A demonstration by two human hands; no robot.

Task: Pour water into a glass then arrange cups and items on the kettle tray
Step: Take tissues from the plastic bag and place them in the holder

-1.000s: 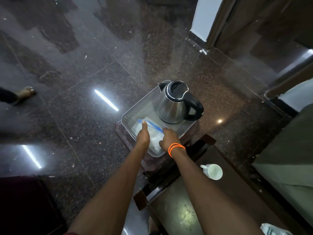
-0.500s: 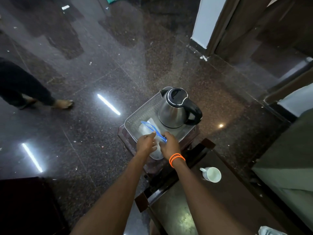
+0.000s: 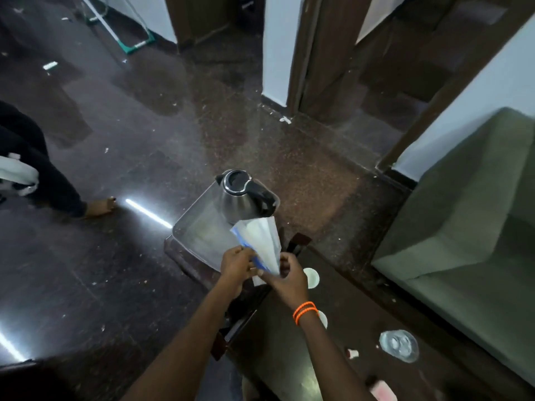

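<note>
While both hands lift a clear zip-seal bag (image 3: 260, 244) just off the near edge of the kettle tray (image 3: 197, 235), the arranging part of the job appears to be under way. The left hand (image 3: 235, 263) pinches the bag's lower corner by its blue seal strip, fingers curled tight; the right hand (image 3: 286, 277), an orange band (image 3: 305, 312) at its wrist, grips the opposite edge from below, thumb on top. Held taut between them and tilted up toward 12 o'clock, the bag seems to be getting opened or straightened — likely so its pale contents, too blurred to identify, can go back flat on the tray.

At 12 o'clock of the bag stands the steel kettle (image 3: 246, 198), black lid and handle, parked at the tray's far end, which leaves the near half free for cups. The tray itself rests on a small dark stand (image 3: 185, 261).

At 3 o'clock of the right hand, a white cup (image 3: 312, 277) waits on the dark table (image 3: 289, 357), a second white cup (image 3: 322, 318) partly hidden behind the wrist — both apparently yet to be moved. Farther toward 5 o'clock lie a crumpled clear plastic piece (image 3: 399, 345) and small sachets (image 3: 351, 353).

A green sofa (image 3: 463, 241) fills 3 o'clock; another person's foot (image 3: 100, 206) shows at 9 o'clock on the polished floor (image 3: 144, 125).

No brand, label or writing can be read anywhere — motion blur softens everything.
</note>
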